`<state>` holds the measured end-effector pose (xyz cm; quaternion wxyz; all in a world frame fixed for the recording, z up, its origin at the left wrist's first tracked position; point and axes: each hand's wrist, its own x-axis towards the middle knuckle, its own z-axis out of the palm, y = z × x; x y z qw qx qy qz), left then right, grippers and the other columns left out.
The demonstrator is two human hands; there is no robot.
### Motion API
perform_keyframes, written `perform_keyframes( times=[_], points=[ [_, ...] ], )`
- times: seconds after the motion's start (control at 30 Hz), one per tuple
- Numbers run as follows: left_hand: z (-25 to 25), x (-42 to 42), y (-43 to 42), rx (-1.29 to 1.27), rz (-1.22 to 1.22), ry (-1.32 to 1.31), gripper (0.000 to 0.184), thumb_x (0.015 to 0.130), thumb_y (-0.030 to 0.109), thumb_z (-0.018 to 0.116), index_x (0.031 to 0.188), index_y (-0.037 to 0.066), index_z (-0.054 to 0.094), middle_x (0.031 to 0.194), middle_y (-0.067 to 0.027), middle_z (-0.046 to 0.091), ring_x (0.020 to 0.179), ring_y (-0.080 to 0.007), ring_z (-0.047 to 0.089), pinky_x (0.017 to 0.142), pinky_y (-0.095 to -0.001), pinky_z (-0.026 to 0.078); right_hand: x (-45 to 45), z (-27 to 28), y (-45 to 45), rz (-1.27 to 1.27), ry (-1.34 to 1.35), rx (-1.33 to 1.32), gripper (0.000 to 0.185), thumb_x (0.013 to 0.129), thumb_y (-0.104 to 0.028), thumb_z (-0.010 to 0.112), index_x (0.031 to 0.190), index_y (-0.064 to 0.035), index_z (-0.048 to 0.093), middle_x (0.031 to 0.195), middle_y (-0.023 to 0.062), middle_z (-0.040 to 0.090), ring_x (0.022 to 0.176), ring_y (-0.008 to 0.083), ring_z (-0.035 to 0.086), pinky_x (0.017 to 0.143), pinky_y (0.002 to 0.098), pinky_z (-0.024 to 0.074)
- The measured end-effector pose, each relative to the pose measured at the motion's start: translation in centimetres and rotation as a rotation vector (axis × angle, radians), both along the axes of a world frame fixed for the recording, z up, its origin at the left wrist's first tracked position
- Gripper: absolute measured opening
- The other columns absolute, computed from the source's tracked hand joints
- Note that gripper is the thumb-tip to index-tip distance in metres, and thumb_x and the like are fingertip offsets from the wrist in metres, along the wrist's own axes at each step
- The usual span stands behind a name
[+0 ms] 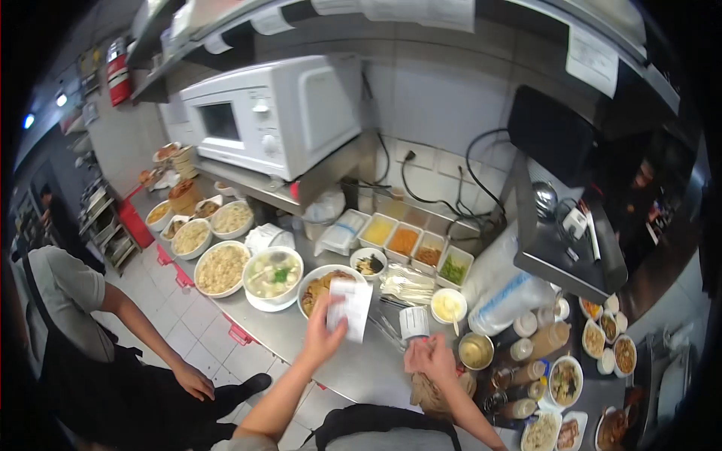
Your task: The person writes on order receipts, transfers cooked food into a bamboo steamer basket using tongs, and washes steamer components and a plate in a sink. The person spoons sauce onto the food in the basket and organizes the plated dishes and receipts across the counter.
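My left hand grips a white paper slip between thumb and fingers, over the front of the steel counter. Just behind the slip is a bowl of brown food, partly covered by it. My right hand is closed, fingers pressed together, beside a small white object with printed text. Whether the fingers hold anything I cannot make out. A crumpled brown cloth lies under the right wrist. Left of the slip stands a bowl of soup with green garnish on a white plate.
Bowls of rice line the counter at left. A white microwave sits on a shelf above. Topping tubs are at the back; sauce bottles stand at right. A co-worker stands close on the left.
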<state>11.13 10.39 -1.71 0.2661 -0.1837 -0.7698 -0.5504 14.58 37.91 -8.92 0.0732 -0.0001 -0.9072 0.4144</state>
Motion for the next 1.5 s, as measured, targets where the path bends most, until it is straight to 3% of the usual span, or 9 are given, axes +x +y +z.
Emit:
perform_keyframes(
  times=[0.2, 0.37, 0.5, 0.63, 1.03, 1.17, 1.27, 1.4, 1.5],
  points=[
    [8.3, -6.6, -6.5, 0.05, 0.142, 0.008, 0.019, 0.073, 0.005, 0.063, 0.092, 0.002, 0.066, 0.094, -0.0115, 0.064, 0.094, -0.0242, 0.06, 0.085, -0.0302, 0.043, 0.4, -1.6, 1.0, 0.019, 0.236, 0.283, 0.07, 0.073, -0.025, 0.064, 0.127, 0.0026, 0.03, 0.118, 0.0312, 0.039, 0.106, 0.045, 0.043, 0.088, 0.0461, 0.0368],
    [2.7, -12.9, -15.1, -0.171, 0.398, -0.197, 0.028, 0.071, 0.021, 0.069, 0.093, 0.003, 0.067, 0.093, -0.0143, 0.066, 0.09, -0.0253, 0.062, 0.083, -0.0323, 0.046, 2.4, -4.0, 1.0, 0.041, 0.239, 0.356, 0.07, 0.072, -0.023, 0.062, 0.129, 0.0015, 0.029, 0.125, 0.0302, 0.03, 0.112, 0.0468, 0.034, 0.093, 0.0513, 0.0304],
    [-2.7, -21.6, -23.5, 0.061, 0.604, -0.306, 0.04, 0.06, 0.016, 0.074, 0.096, 0.002, 0.064, 0.088, -0.0146, 0.064, 0.084, -0.0239, 0.061, 0.078, -0.0357, 0.047, 3.4, -4.9, 0.8, -0.035, 0.153, 0.392, 0.066, 0.069, -0.025, 0.063, 0.125, -0.0028, 0.037, 0.126, 0.0274, 0.033, 0.11, 0.0453, 0.036, 0.091, 0.0529, 0.0318],
    [-5.9, -28.7, -29.3, -0.013, 0.65, -0.243, 0.06, 0.053, 0.016, 0.079, 0.107, 0.0, 0.059, 0.097, -0.0157, 0.062, 0.091, -0.0273, 0.059, 0.081, -0.0363, 0.046, 2.4, -8.5, 0.5, -0.14, 0.368, 0.49, 0.052, 0.08, -0.031, 0.053, 0.12, 0.0005, 0.042, 0.1, 0.0236, 0.044, 0.089, 0.0385, 0.044, 0.077, 0.0492, 0.0352],
    [-8.5, -29.7, -28.0, -0.602, 0.612, -0.619, 0.081, 0.049, 0.037, 0.084, 0.113, -0.003, 0.054, 0.099, -0.0221, 0.062, 0.094, -0.0302, 0.061, 0.084, -0.0361, 0.047, 3.2, -6.8, -0.8, -0.213, 0.171, 0.493, 0.053, 0.076, -0.031, 0.051, 0.121, -0.0043, 0.041, 0.106, 0.0268, 0.042, 0.096, 0.0445, 0.041, 0.081, 0.0537, 0.0338],
    [-2.1, -24.4, -20.7, -0.831, 1.207, -0.525, 0.091, 0.058, 0.054, 0.076, 0.125, 0.0, 0.046, 0.116, -0.0269, 0.053, 0.112, -0.0323, 0.051, 0.095, -0.0389, 0.039, 3.5, -6.3, -0.8, -0.202, 0.212, 0.479, 0.052, 0.076, -0.03, 0.05, 0.12, -0.005, 0.041, 0.107, 0.0261, 0.042, 0.095, 0.0441, 0.041, 0.081, 0.0532, 0.034],
    [6.1, -19.1, -18.9, -0.785, 0.274, -0.821, 0.087, 0.064, 0.052, 0.073, 0.129, 0.002, 0.042, 0.12, -0.0241, 0.052, 0.114, -0.0263, 0.051, 0.093, -0.0371, 0.041, 3.3, -6.4, -0.9, -0.199, 0.222, 0.452, 0.051, 0.076, -0.031, 0.05, 0.12, -0.0056, 0.042, 0.108, 0.0254, 0.042, 0.095, 0.0435, 0.041, 0.081, 0.0525, 0.0337],
    [19.9, -10.8, -10.4, -0.369, -0.945, -0.482, 0.048, 0.085, 0.033, 0.059, 0.118, -0.001, 0.053, 0.114, -0.0138, 0.059, 0.105, -0.0172, 0.054, 0.086, -0.0287, 0.045, 3.3, -7.0, -0.5, -0.161, 0.252, 0.44, 0.051, 0.077, -0.031, 0.051, 0.121, -0.0062, 0.041, 0.11, 0.0248, 0.041, 0.097, 0.0425, 0.04, 0.083, 0.0517, 0.0325],
    [29.0, -9.5, -3.7, -0.124, -0.827, 0.02, 0.032, 0.088, 0.024, 0.056, 0.107, -0.001, 0.06, 0.102, -0.0089, 0.062, 0.093, -0.0153, 0.058, 0.077, -0.0253, 0.046, 3.8, -3.9, -1.0, -0.142, 0.143, 0.478, 0.055, 0.07, -0.026, 0.061, 0.118, -0.0043, 0.045, 0.122, 0.0242, 0.036, 0.108, 0.0419, 0.038, 0.091, 0.0497, 0.033]
  ],
)
